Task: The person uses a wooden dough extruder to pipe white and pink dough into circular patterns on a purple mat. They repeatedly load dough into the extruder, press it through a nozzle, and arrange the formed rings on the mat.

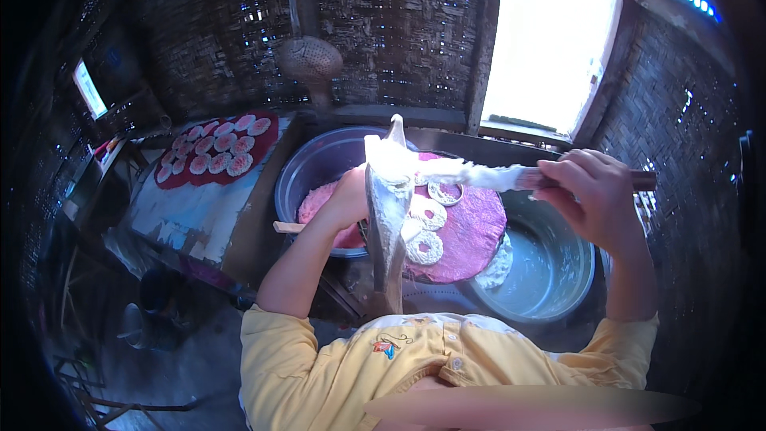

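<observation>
I am watching the right hand [589, 191] clamping its fingers around the white-coated stick [487, 176], right of the wooden frame [383, 231], probably light and stiff but slippery, best held at its bare end, while the left hand [349, 198] is hiding fingers I cannot judge.

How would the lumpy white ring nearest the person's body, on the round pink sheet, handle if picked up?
The lumpy white ring would probably be fragile: its uneven surface looks like loosely pressed grains or paste. It may sag when lifted, since its centre hole leaves only a band. Lying flat on the round pink sheet, it seems unlikely to roll.
</observation>
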Demonstrator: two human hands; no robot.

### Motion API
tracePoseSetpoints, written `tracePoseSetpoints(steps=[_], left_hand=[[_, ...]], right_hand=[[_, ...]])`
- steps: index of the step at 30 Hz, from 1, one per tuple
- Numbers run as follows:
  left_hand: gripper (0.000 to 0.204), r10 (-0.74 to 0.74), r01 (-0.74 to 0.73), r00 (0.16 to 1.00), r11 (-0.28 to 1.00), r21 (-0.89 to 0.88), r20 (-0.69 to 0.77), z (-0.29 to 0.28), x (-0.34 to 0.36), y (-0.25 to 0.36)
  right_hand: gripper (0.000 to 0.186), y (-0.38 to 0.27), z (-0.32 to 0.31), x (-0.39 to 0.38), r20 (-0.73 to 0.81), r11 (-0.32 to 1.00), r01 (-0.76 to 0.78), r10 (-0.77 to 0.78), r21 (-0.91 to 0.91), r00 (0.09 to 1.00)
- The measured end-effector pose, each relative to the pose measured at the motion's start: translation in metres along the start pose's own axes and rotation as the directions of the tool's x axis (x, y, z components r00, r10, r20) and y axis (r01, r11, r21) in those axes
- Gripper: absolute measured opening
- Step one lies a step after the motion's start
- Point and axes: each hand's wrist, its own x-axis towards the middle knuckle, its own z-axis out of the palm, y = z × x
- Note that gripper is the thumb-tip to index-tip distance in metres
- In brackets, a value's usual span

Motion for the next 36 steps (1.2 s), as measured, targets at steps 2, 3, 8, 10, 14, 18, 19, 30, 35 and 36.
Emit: tracePoseSetpoints(steps=[2, 3, 8, 10, 14, 18, 19, 30, 35, 36], left_hand=[[0.049, -0.066, 0.064, 0.997, 0.996, -0.059, -0.035, 0.001, 0.000, -0.003], [0.050, -0.050, 0.050, 0.998, 0.999, -0.001, -0.039, 0.004, -0.001, -0.003], [0.055, 0.094, -0.075, 0.994, 0.961, 0.265, -0.059, 0.018, -0.004, 0.012], [0.052, 0.167, -0.134, 0.984, 0.913, 0.386, -0.054, 0.024, -0.006, 0.020], [0.047, 0.251, -0.209, 0.967, 0.870, 0.446, -0.035, 0.037, -0.004, 0.031], [0.046, 0.178, -0.158, 0.983, 0.942, 0.296, -0.044, 0.037, 0.000, 0.031], [0.046, 0.136, -0.127, 0.991, 0.954, 0.272, -0.016, 0.035, 0.001, 0.029], [0.044, 0.342, -0.342, 0.937, 0.844, 0.414, 0.076, 0.022, 0.002, 0.020], [0.049, 0.215, -0.187, 0.976, 0.895, 0.406, -0.024, 0.028, 0.000, 0.036], [0.049, 0.207, -0.182, 0.978, 0.882, 0.434, -0.011, 0.030, -0.001, 0.039]], right_hand=[[0.022, 0.005, 0.000, -0.004, 0.005, 0.972, -0.083, 0.084, 0.219, 0.996], [0.021, 0.005, 0.002, -0.005, 0.094, 0.976, -0.096, 0.079, 0.195, 0.992], [0.018, 0.003, 0.003, 0.006, 0.365, 0.966, -0.206, 0.137, 0.157, 0.921], [0.018, 0.001, 0.001, 0.011, 0.451, 0.976, -0.199, 0.138, 0.090, 0.882], [0.014, -0.015, 0.024, 0.012, 0.300, 0.999, 0.044, -0.035, -0.023, 0.953], [0.011, -0.037, 0.055, 0.009, 0.020, 0.903, 0.274, -0.284, -0.332, 0.959], [0.012, -0.039, 0.054, 0.011, -0.032, 0.875, 0.305, -0.341, -0.375, 0.939], [0.026, 0.005, -0.016, 0.004, -0.155, 0.973, 0.040, -0.076, -0.228, 0.985], [0.018, 0.006, -0.010, -0.005, -0.111, 0.986, 0.104, -0.119, -0.129, 0.987], [0.014, 0.003, -0.007, -0.005, -0.103, 0.986, 0.112, -0.126, -0.126, 0.987]])
